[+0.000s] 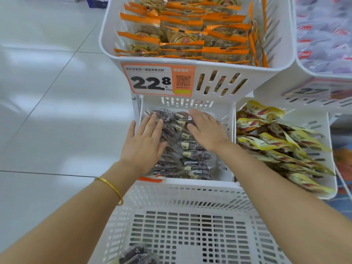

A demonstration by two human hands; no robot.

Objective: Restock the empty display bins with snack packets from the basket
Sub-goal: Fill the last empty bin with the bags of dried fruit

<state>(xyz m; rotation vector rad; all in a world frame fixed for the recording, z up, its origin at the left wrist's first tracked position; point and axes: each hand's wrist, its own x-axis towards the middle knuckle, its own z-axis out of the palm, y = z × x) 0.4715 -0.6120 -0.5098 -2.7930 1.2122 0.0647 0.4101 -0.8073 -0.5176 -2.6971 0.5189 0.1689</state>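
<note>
The dark snack packets (190, 149) lie in the lower display bin (190, 181) at the middle of the frame, laid in two rows that run from the bin's near rim towards its far wall, each packet turned crosswise. Both my hands are on top of them. The left hand (146, 143) lies flat with fingers straight on the left row, and the right hand (207, 132) lies flat on the far end of the right row, its fingertips pointing to the upper left. Neither hand grasps anything; both are released and press the stack down, which I read as evening it out.

The bin looks well filled on its left and middle, with some bare floor showing along its right side. The white slotted basket (190, 197) fills the bottom of the frame, right against the bin's near rim. It is almost bare: only a small heap of dark packets (136, 254) sits at its lower left corner. That heap lies below both hands, under the left forearm, so I judge the left hand the nearer one for the next pick, drawing back and down.

A gold bangle (111, 185) sits on the left wrist. Above, a bin of orange-edged packets (182, 23) carries a price tag (150, 81). To the right, yellow packets (270, 141) fill the neighbouring bin. A pale tiled floor (47, 92) lies at the left.
</note>
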